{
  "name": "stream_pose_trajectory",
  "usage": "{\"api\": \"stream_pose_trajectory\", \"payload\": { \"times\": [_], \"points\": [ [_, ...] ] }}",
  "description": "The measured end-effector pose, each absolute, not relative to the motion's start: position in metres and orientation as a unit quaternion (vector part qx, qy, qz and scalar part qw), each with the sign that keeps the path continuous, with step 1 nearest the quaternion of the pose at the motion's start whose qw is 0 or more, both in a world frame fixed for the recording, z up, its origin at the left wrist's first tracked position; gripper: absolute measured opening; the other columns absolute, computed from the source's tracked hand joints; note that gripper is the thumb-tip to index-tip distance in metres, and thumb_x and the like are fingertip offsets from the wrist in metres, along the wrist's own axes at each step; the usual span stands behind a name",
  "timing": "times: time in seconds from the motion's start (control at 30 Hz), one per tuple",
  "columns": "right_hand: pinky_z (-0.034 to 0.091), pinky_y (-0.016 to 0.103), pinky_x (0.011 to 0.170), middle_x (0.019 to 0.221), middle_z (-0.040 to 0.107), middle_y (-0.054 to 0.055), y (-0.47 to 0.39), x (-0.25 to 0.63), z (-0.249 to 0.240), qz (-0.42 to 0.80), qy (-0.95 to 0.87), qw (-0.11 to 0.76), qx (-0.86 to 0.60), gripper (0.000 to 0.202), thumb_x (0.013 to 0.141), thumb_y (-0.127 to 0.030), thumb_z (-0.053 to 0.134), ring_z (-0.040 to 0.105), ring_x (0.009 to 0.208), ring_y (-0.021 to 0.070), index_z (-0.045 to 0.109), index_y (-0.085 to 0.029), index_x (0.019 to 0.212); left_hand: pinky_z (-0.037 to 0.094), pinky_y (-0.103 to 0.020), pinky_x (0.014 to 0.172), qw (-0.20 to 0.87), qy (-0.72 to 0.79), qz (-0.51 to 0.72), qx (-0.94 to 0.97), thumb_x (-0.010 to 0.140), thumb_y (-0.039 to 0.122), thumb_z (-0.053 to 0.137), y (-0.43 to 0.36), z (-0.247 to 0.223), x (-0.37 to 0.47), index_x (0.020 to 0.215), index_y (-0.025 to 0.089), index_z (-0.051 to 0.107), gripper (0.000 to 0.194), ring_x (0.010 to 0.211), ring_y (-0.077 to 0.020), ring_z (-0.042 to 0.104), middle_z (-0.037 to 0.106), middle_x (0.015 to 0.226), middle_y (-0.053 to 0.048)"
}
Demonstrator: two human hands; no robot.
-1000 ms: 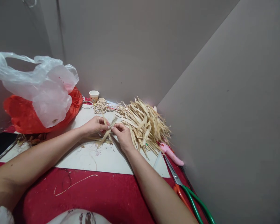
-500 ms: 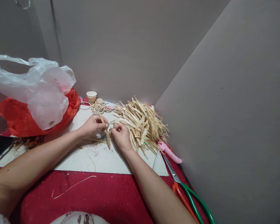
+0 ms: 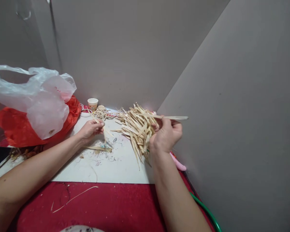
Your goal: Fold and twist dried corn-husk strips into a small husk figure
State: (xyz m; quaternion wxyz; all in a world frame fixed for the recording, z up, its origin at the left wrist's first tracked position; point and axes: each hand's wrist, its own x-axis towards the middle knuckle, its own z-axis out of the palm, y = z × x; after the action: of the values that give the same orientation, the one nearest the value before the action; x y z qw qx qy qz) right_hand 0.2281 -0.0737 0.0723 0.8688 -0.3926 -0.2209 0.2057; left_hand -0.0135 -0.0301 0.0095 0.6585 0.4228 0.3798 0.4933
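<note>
My left hand (image 3: 90,130) is closed in a pinch around thin, pale strips of dried leaf (image 3: 107,130), which stick out above and below the fingertips. My right hand (image 3: 166,135) is raised over the right side of a heap of dried leaf strips (image 3: 136,129). One long, flat strip (image 3: 181,118) lies level across its closed fingers, pointing toward the right wall. Part of the heap is hidden behind that hand. On the white board (image 3: 125,170), below my left hand, rests a short bundle of strips (image 3: 100,148) among small scraps.
A white plastic bag (image 3: 45,109) and a red bag (image 3: 12,127) stand at left. Behind are a paper cup (image 3: 92,103) and coiled cord (image 3: 101,112). A pink handle (image 3: 180,165) and green scissor handle (image 3: 207,212) lie at right, near the grey wall (image 3: 244,129).
My right hand has moved right, away from my left hand, to the heap and now holds a long strip. The broad strip in my left hand has given way to thinner strands.
</note>
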Motion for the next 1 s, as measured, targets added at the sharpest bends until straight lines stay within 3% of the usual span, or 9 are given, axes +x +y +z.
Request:
{"api": "stream_pose_trajectory", "payload": {
  "times": [0.17,0.27,0.37,0.5,0.63,0.7,0.8,0.87,1.0],
  "points": [
    [0.044,0.015,0.042,0.078,0.061,-0.003,-0.091,0.226,0.088,0.218,-0.331,0.827,-0.399,0.023,0.067,-0.025,0.067,0.061,0.059,0.0085,0.050,-0.021,0.081,0.047,-0.022,0.057,0.638,0.384,0.492,0.452,0.057,0.027,0.084,-0.036,0.014,-0.010,0.078,0.014,0.061,0.033,0.054,-0.0075,0.055,0.056,0.061,0.004],
    [0.039,0.015,0.038,0.079,0.065,-0.001,-0.095,0.203,0.071,0.371,-0.460,0.674,-0.444,0.021,0.065,-0.028,0.071,0.056,0.054,0.0072,0.056,-0.018,0.077,0.042,-0.021,0.054,0.614,0.379,0.481,0.498,0.057,0.029,0.084,-0.041,0.019,-0.007,0.075,0.014,0.062,0.032,0.057,-0.0083,0.055,0.058,0.064,0.003],
    [0.035,0.017,0.037,0.064,0.061,-0.002,-0.095,0.173,0.044,0.488,-0.536,0.517,-0.455,0.020,0.064,-0.030,0.071,0.049,0.046,0.0066,0.055,-0.018,0.066,0.039,-0.022,0.053,0.582,0.373,0.463,0.555,0.059,0.031,0.083,-0.046,0.022,-0.004,0.075,0.014,0.065,0.030,0.056,-0.0085,0.053,0.059,0.063,0.001],
    [0.028,0.018,0.038,0.045,0.049,-0.008,-0.095,0.153,0.026,0.496,-0.540,0.511,-0.449,0.025,0.064,-0.031,0.071,0.038,0.039,0.0056,0.048,-0.020,0.061,0.039,-0.022,0.053,0.561,0.352,0.439,0.607,0.061,0.030,0.080,-0.051,0.028,-0.002,0.075,0.014,0.066,0.026,0.052,-0.0078,0.049,0.059,0.059,0.002],
    [0.029,0.019,0.041,0.053,0.055,-0.006,-0.102,0.177,0.055,0.411,-0.534,0.581,-0.457,0.021,0.066,-0.027,0.071,0.039,0.041,0.0060,0.051,-0.020,0.068,0.040,-0.023,0.053,0.573,0.345,0.395,0.630,0.070,0.031,0.073,-0.047,0.036,-0.010,0.086,0.016,0.070,0.022,0.057,-0.0098,0.053,0.066,0.072,-0.003],
    [0.032,0.021,0.043,0.059,0.058,-0.004,-0.106,0.200,0.078,0.295,-0.536,0.642,-0.462,0.018,0.067,-0.024,0.071,0.041,0.043,0.0069,0.053,-0.021,0.072,0.040,-0.023,0.054,0.568,0.354,0.332,0.665,0.071,0.031,0.071,-0.043,0.039,-0.016,0.086,0.016,0.071,0.021,0.060,-0.0113,0.056,0.068,0.075,-0.005],
    [0.035,0.025,0.047,0.064,0.058,-0.001,-0.100,0.241,0.105,0.081,-0.512,0.728,-0.450,0.014,0.070,-0.024,0.070,0.044,0.047,0.0101,0.056,-0.022,0.072,0.036,-0.022,0.052,0.503,0.361,0.198,0.760,0.063,0.025,0.076,-0.041,0.038,-0.024,0.069,0.017,0.071,0.011,0.055,-0.0110,0.053,0.066,0.063,-0.002],
    [0.039,0.029,0.055,0.065,0.057,0.000,-0.089,0.264,0.112,0.000,-0.515,0.698,-0.498,0.010,0.071,-0.021,0.067,0.047,0.052,0.0125,0.057,-0.022,0.070,0.031,-0.022,0.049,0.444,0.370,0.141,0.804,0.057,0.019,0.077,-0.042,0.033,-0.024,0.060,0.020,0.069,0.008,0.048,-0.0098,0.047,0.063,0.054,0.001],
    [0.043,0.037,0.073,0.064,0.058,0.000,-0.078,0.282,0.111,-0.033,-0.554,0.489,-0.673,0.011,0.066,-0.017,0.069,0.051,0.059,0.0161,0.067,-0.020,0.076,0.022,-0.024,0.045,0.377,0.400,0.122,0.826,0.050,0.008,0.072,-0.045,0.021,-0.021,0.048,0.022,0.064,0.016,0.040,-0.0093,0.038,0.054,0.041,0.004]
  ]
}}
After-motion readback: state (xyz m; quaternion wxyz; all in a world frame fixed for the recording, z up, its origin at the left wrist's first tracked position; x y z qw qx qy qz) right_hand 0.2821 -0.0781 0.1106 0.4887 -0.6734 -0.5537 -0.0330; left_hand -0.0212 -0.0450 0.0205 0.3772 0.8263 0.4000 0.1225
